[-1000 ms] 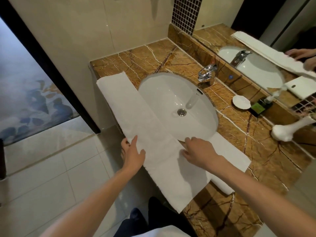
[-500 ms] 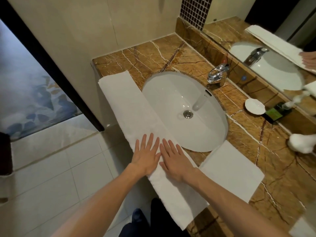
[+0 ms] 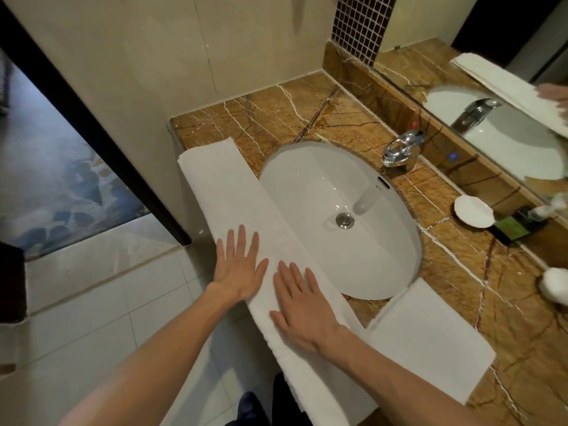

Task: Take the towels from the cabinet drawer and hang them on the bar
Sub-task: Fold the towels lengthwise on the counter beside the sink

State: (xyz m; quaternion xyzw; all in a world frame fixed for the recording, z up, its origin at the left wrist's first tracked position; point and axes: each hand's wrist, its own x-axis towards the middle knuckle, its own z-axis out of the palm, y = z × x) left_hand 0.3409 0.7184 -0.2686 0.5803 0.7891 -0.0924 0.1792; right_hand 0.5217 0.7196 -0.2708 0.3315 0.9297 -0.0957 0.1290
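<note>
A long white towel (image 3: 227,192), folded into a narrow strip, lies along the front edge of the brown marble counter (image 3: 276,118), beside the white sink (image 3: 338,216). My left hand (image 3: 239,269) lies flat on the strip with straight, spread fingers. Just to its right my right hand (image 3: 304,309) presses flat on the same strip. A second white towel (image 3: 430,342), folded into a rectangle, lies on the counter to the right, touching the strip. No drawer or bar is in view.
A chrome faucet (image 3: 399,149) stands behind the sink, under a mirror (image 3: 491,96). A small white dish (image 3: 473,210), a dark green packet (image 3: 513,229) and a rolled white cloth (image 3: 553,284) sit at the right. White floor tiles (image 3: 92,302) and a dark doorframe (image 3: 92,127) lie left.
One second ago my hands were folding the towel's wide lower part over. Now the towel is a narrow strip and both hands lie flat on it, slid slightly apart.
</note>
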